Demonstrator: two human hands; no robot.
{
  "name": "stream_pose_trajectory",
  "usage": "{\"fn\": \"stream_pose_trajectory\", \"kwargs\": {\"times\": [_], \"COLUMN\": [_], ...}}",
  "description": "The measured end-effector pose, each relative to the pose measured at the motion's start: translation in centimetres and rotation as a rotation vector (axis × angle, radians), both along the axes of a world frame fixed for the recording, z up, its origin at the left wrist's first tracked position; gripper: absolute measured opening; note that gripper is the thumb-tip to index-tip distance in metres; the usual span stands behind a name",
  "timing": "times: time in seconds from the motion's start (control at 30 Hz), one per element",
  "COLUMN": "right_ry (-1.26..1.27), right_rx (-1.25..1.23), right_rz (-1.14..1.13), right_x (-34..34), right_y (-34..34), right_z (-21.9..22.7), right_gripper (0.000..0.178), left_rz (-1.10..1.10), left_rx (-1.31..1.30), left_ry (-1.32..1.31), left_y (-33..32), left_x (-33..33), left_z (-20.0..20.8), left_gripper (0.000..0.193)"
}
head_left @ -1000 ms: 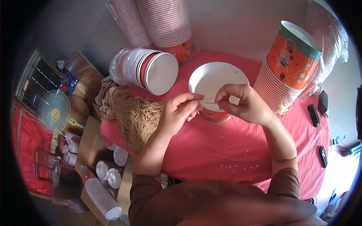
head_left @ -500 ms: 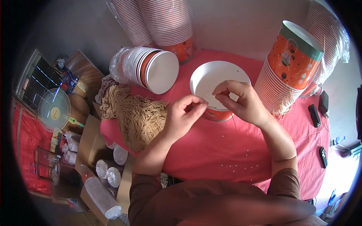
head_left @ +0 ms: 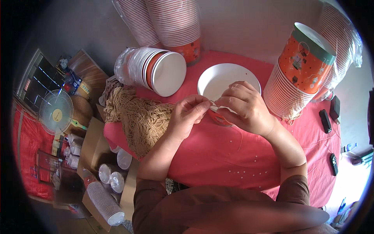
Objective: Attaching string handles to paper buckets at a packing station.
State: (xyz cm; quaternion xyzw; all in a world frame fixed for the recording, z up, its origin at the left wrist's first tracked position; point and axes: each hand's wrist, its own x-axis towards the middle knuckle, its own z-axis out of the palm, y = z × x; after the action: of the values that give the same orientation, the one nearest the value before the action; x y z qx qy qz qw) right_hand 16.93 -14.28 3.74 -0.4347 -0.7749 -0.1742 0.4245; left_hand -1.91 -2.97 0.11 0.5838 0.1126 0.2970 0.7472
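Note:
My left hand (head_left: 188, 114) is closed in a pinch on a thin, light string (head_left: 215, 105). Facing it, my right hand (head_left: 248, 108) pinches the same string, with fingertips close to those of the left. A loose thread end (head_left: 240, 138) hangs below the right hand over the cloth. Just behind both hands stands a paper bucket (head_left: 210, 80), white inside and orange outside, its mouth facing up. My right hand hides part of its near rim. A heap of tan strings (head_left: 146, 121) lies beside my left forearm.
Nested paper buckets (head_left: 168, 74) lie on their side at back left; taller stacks (head_left: 173, 23) stand behind. More orange buckets (head_left: 298, 66) rise at right, strings at their base. Small white beads (head_left: 247, 172) dot the red cloth (head_left: 206, 163). Left is a carton (head_left: 93, 148).
My hands have come together and the right hand has turned palm down, its fingers now meeting the left's at the string. The loose thread end now shows lower on the cloth.

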Motion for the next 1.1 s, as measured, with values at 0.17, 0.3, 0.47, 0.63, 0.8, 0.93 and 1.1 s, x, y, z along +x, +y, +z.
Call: {"fn": "stream_pose_trajectory", "kwargs": {"times": [0.17,0.3,0.47,0.63,0.8,0.93,1.1], "right_ry": [-0.052,-0.018,0.085,0.096,0.153,0.148,0.156], "right_rx": [0.009,0.014,-0.063,-0.059,-0.116,-0.140,-0.160], "right_rz": [-0.009,-0.025,-0.014,0.031,0.075,0.058,0.039], "right_x": [0.1,0.6,1.3,0.3,-0.2,-0.3,-0.2], "right_y": [0.0,-0.1,-0.6,-0.5,-0.4,-0.4,-0.1], "right_z": [0.1,0.4,1.3,0.8,0.3,0.1,-0.2], "right_gripper": [0.021,0.018,0.015,0.015,0.015,0.015,0.015], "left_rz": [0.023,0.008,0.176,0.057,-0.017,0.023,0.044], "left_rx": [0.076,0.084,0.370,0.340,0.162,0.235,0.265], "left_ry": [0.022,0.021,0.004,0.094,0.057,0.095,0.089], "left_y": [-0.2,0.0,-0.1,-0.4,-0.5,-1.1,-1.1], "left_x": [-0.1,-0.2,0.0,-0.4,-0.4,-0.3,-0.1], "left_z": [0.0,0.2,-0.1,0.0,-0.3,0.0,0.0], "left_gripper": [0.014,0.016,0.014,0.013,0.014,0.013,0.012]}}
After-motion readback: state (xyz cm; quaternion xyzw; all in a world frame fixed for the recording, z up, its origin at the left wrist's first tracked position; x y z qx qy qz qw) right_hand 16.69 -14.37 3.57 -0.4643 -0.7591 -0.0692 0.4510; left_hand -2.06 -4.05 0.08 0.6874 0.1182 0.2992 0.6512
